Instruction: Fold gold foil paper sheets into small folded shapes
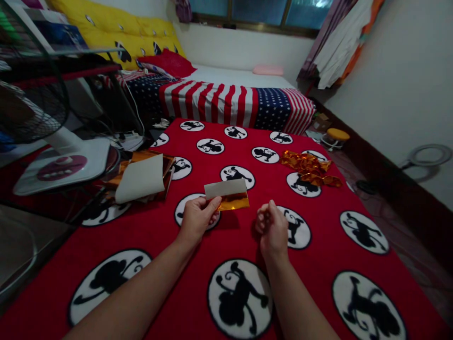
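The blanket (177, 293) lay beneath sheets (141, 179) at left and crinkled foil (307, 163) at far right. The right hand (276, 233) was loosely clenched; the left hand (195, 218) had its grip on the paper (226, 189), leftward of it. Light, even pressure seemed best against creasing.

The only view comes from a camera worn on the person's head, looking forward and down over both forearms onto the red cloth (244, 241), with the bed (226, 101) farther off; the left edge seems rather dim.
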The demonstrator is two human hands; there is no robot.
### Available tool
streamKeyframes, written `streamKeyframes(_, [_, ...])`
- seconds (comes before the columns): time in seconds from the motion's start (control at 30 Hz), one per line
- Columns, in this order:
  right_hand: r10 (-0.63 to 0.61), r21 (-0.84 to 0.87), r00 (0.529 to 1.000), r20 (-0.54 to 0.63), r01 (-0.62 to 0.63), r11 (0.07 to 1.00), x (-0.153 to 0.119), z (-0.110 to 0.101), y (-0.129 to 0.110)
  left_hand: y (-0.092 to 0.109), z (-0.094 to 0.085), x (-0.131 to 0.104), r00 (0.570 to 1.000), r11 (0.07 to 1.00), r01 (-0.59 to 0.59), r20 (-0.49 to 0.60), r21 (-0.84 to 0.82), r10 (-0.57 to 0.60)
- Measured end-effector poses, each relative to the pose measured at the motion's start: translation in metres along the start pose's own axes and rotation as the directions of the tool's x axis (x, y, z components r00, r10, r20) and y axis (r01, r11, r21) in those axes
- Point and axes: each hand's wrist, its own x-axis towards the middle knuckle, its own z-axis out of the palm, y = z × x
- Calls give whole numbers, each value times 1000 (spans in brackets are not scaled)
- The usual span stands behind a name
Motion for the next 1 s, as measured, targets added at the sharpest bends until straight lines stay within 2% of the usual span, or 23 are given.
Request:
streamKeyframes(0.07, [59, -69, 992, 112, -52, 996, -4, 3, 2, 1, 1, -2, 999, 999, 8, 40, 43, -10])
streamKeyframes(0.17, [41, -134, 979, 199, -14, 991, -10, 10, 8, 3, 3, -5, 992, 991, -31, 123, 130, 14])
streamKeyframes(0.23, [7, -143, 984, 181, 19, 990, -13, 14, 11, 5, 5, -8, 986, 991, -57, 163, 121, 37])
streamKeyframes(0.3, [-22, -132, 991, 133, 39, 991, -15, 17, 14, 7, 7, -12, 982, 998, -59, 181, 35, 52])
streamKeyframes(0.4, [-67, -102, 995, 74, 74, 992, -18, 20, 17, 8, 14, -20, 969, 996, 0, 245, -88, 21])
streamKeyframes(0.47, [-90, -85, 994, 60, 95, 992, -21, 22, 19, 7, 20, -25, 953, 997, 31, 302, -77, -6])
streamKeyframes(0.67, [-91, -68, 996, 25, 93, 993, -28, 27, 22, -2, 27, -27, 964, 1000, -13, 266, -6, 14])
streamKeyframes(0.87, [-121, -43, 992, -22, 120, 992, -25, 25, 17, -2, 16, -18, 980, 993, -99, 181, 68, 85])
streamKeyframes(0.93, [-135, -33, 990, -38, 134, 990, -21, 21, 14, 0, 10, -12, 983, 992, -114, 147, 46, 107])
streamKeyframes(1.0, [-148, -10, 987, -62, 148, 989, -17, 17, 12, 2, 5, -6, 993, 994, -106, 58, -29, 108])
